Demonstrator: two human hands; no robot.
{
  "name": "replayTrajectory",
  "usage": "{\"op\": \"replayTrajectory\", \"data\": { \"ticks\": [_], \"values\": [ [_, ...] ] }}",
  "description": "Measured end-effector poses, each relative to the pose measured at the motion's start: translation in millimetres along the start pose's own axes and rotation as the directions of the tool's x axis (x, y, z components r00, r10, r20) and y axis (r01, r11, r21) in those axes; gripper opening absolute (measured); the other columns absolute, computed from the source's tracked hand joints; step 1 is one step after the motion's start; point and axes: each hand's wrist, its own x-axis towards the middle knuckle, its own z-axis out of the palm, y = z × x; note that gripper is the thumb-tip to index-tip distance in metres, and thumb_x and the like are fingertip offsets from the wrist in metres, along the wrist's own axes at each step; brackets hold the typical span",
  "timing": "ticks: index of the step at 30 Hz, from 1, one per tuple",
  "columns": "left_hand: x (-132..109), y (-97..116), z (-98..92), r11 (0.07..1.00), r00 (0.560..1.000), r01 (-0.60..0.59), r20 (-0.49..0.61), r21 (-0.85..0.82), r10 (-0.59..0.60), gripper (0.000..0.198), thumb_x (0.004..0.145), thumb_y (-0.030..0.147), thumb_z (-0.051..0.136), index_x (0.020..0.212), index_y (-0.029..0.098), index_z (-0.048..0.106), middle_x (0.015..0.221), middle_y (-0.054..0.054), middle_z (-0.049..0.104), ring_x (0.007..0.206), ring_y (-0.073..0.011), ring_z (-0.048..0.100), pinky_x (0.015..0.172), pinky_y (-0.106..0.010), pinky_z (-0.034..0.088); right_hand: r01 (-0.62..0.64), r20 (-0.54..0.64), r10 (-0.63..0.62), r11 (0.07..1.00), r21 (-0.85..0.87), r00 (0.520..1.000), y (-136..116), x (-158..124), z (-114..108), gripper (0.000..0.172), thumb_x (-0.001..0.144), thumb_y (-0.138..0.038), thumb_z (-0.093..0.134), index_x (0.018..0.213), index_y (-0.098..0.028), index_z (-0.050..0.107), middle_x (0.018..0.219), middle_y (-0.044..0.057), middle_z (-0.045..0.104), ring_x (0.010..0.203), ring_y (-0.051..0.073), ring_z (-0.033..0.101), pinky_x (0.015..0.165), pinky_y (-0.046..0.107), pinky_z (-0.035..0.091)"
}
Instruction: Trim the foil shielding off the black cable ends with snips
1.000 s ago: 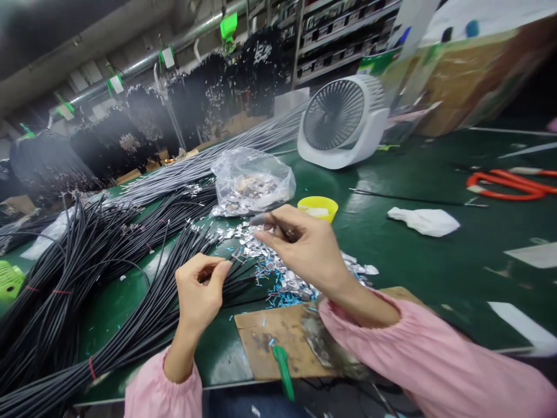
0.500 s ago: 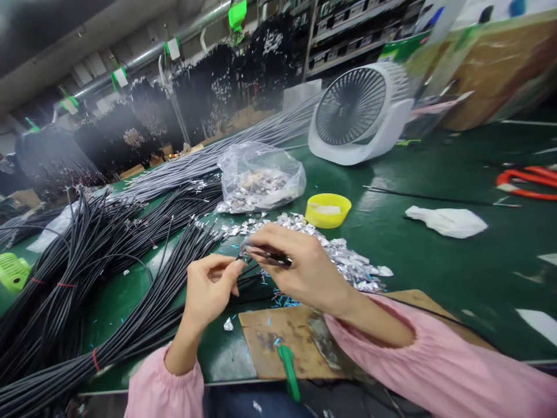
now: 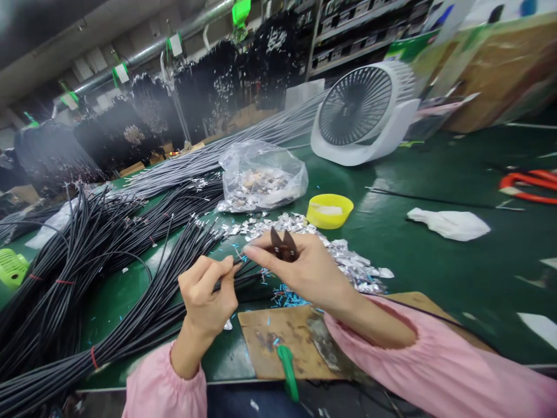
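Observation:
My left hand [image 3: 208, 295] is closed in a pinch on the end of a black cable [image 3: 237, 263]. Just right of it, my right hand [image 3: 311, 271] grips dark wire snips [image 3: 284, 246], whose two short blades point up and stand apart. The thumb and forefinger of that hand meet at the thin wires by the cable tip; their exact hold is too small to make out. Behind and below the hands lie silvery foil scraps [image 3: 354, 267] and tiny blue offcuts [image 3: 288, 297].
Bundles of black cable [image 3: 143, 313] cover the left side. Farther back are a clear bag of scraps [image 3: 265, 180], a yellow dish [image 3: 329, 218] and a white fan [image 3: 365, 116]. A green-handled tool [image 3: 287, 371] lies over a brown board [image 3: 270, 334] at the front edge.
The snips have swung upright in my right hand, so their blades now show. My left hand has turned and drawn slightly left, away from the right fingertips.

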Motion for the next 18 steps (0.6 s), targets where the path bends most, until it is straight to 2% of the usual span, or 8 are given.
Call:
{"op": "replayTrajectory", "data": {
  "ticks": [5,7,10,11,14,16,18],
  "values": [
    [-0.1,1.0,1.0,0.983,0.987,-0.135,-0.069,0.124,0.145,0.006,0.076,0.011,0.064,0.072,0.015,0.063,0.055,0.004,0.054,0.046,-0.0066,0.049,0.044,-0.018,0.037,0.176,-0.066,-0.188,0.971,-0.16,0.98,1.1,-7.4,4.3,0.03,0.08,-0.029,0.058,0.053,-0.015,0.056,0.045,-0.002,0.046,0.042,0.007,0.039,0.039,0.02,0.031],
    [1.5,2.8,0.5,0.981,0.985,-0.13,-0.09,0.141,0.144,0.005,0.076,0.011,0.063,0.072,0.014,0.063,0.053,0.004,0.053,0.045,-0.0064,0.049,0.043,-0.018,0.037,0.305,-0.047,-0.325,0.922,-0.238,0.945,2.0,-10.1,7.0,0.027,0.081,-0.023,0.057,0.056,-0.014,0.057,0.047,-0.002,0.048,0.043,0.007,0.041,0.042,0.02,0.033],
    [4.1,4.9,-0.7,0.993,0.995,-0.051,-0.081,0.108,0.06,0.006,0.077,0.013,0.062,0.072,0.013,0.065,0.054,0.003,0.054,0.045,-0.0064,0.05,0.044,-0.017,0.038,0.472,0.062,-0.474,0.841,-0.265,0.878,3.5,-12.6,9.4,0.02,0.082,-0.017,0.055,0.063,-0.014,0.06,0.052,0.0,0.054,0.047,0.008,0.047,0.045,0.019,0.037],
    [4.7,4.8,-1.1,0.996,0.996,-0.019,-0.084,0.085,0.026,0.006,0.077,0.014,0.062,0.072,0.013,0.065,0.055,0.002,0.055,0.046,-0.0065,0.051,0.044,-0.017,0.039,0.477,0.081,-0.473,0.843,-0.25,0.877,4.0,-12.8,9.2,0.019,0.083,-0.019,0.055,0.066,-0.015,0.061,0.054,0.0,0.055,0.047,0.008,0.048,0.045,0.019,0.038],
    [5.3,2.8,-2.3,0.998,0.992,0.046,-0.12,0.031,-0.042,0.004,0.076,0.017,0.064,0.073,0.015,0.065,0.057,0.002,0.057,0.049,-0.0073,0.053,0.044,-0.018,0.039,0.349,0.029,-0.352,0.906,-0.238,0.936,5.2,-11.1,6.3,0.016,0.084,-0.03,0.055,0.083,-0.016,0.063,0.06,0.001,0.059,0.05,0.009,0.053,0.045,0.019,0.043],
    [5.2,1.2,-3.5,0.998,0.99,0.054,-0.129,0.022,-0.051,0.004,0.076,0.017,0.065,0.072,0.017,0.064,0.058,0.002,0.058,0.051,-0.0082,0.054,0.046,-0.019,0.04,0.279,-0.027,-0.297,0.922,-0.267,0.955,6.1,-9.5,4.3,0.024,0.087,-0.034,0.049,0.098,-0.016,0.061,0.073,0.004,0.064,0.061,0.013,0.06,0.054,0.022,0.049],
    [5.2,0.7,-5.2,0.998,0.991,0.053,-0.126,0.027,-0.049,0.005,0.076,0.017,0.065,0.071,0.017,0.064,0.058,0.002,0.058,0.051,-0.0085,0.055,0.047,-0.019,0.041,0.283,-0.008,-0.298,0.916,-0.284,0.955,7.0,-8.6,3.8,0.025,0.089,-0.032,0.044,0.102,-0.017,0.06,0.085,0.007,0.067,0.075,0.015,0.063,0.065,0.026,0.051]
  ]
}}
